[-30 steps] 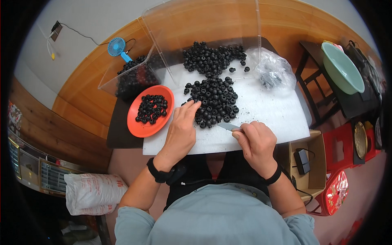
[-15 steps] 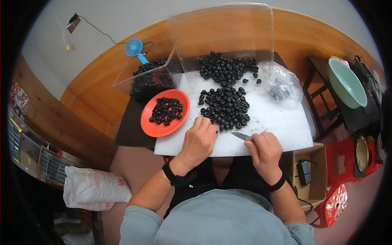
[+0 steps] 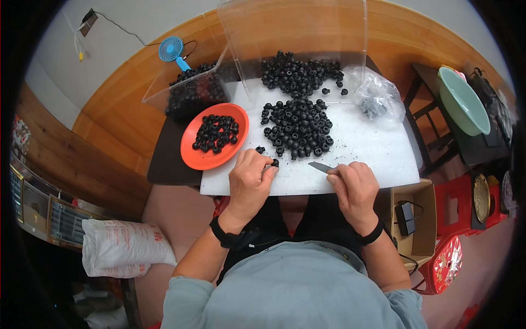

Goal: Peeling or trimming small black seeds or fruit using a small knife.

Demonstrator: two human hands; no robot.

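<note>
My left hand [image 3: 249,181] is closed near the table's front edge, pinching a small round black part [image 3: 275,163] between thumb and fingertips. Just beyond its knuckles another black part [image 3: 260,149] lies by itself. In my right hand [image 3: 355,189] is a small knife [image 3: 319,166], its grey blade pointing left toward the pinched part without touching it. Past both hands spreads a pile of black ball-shaped parts with holes [image 3: 298,129]. To the left, an orange plate [image 3: 189,156] holds several similar parts.
A clear plastic bin [image 3: 236,60] lies on its side at the back, parts spilling out. Another clear bin [image 3: 156,93] of parts stands behind the plate, near a blue fan [image 3: 171,49]. A plastic bag [image 3: 383,90] sits right on the white foam sheet [image 3: 378,159]. Below it stands a cardboard box [image 3: 430,219].
My left hand has shifted left toward the orange plate, and the part in its fingers now shows. My right hand keeps the knife in nearly the same place. The whole view has tilted slightly.
</note>
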